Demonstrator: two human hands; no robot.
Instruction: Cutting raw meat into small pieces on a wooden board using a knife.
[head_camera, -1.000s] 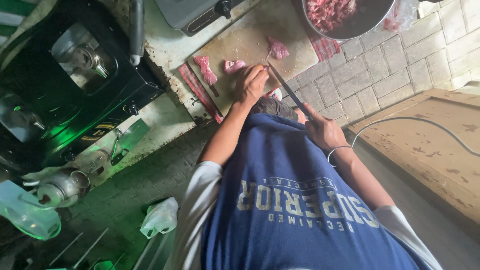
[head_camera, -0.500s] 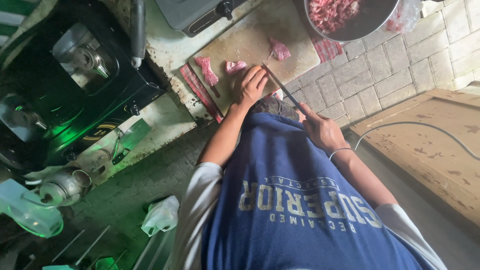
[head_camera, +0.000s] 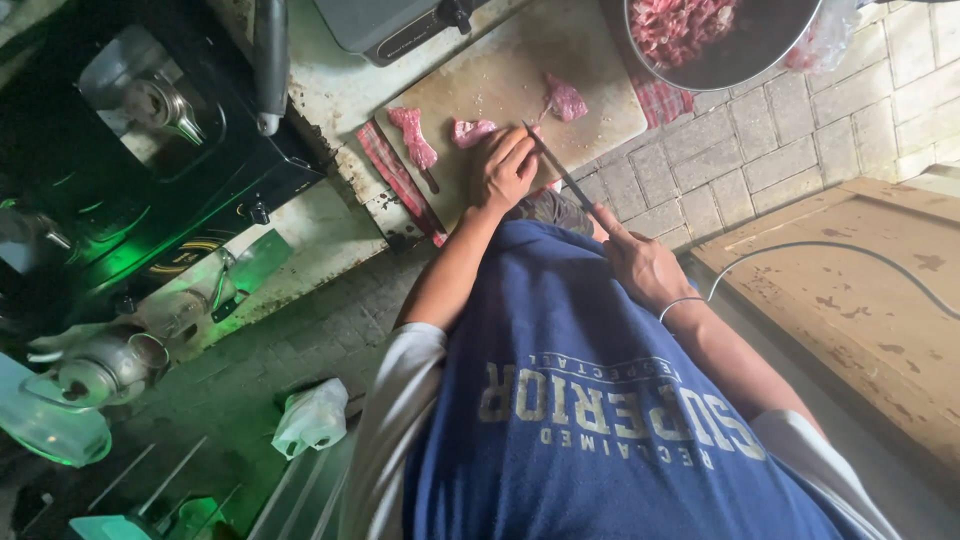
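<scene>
Knife (head_camera: 565, 180) is gripped in the right hand (head_camera: 640, 265), blade over the cutting board's (head_camera: 500, 70) near edge; left hand (head_camera: 503, 170) lies curled on the meat there.

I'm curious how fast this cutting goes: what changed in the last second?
Very little. The knife in the right hand slid slightly along its own length. The left hand stayed pressed on the cutting board; meat pieces and bowl unmoved.
</scene>
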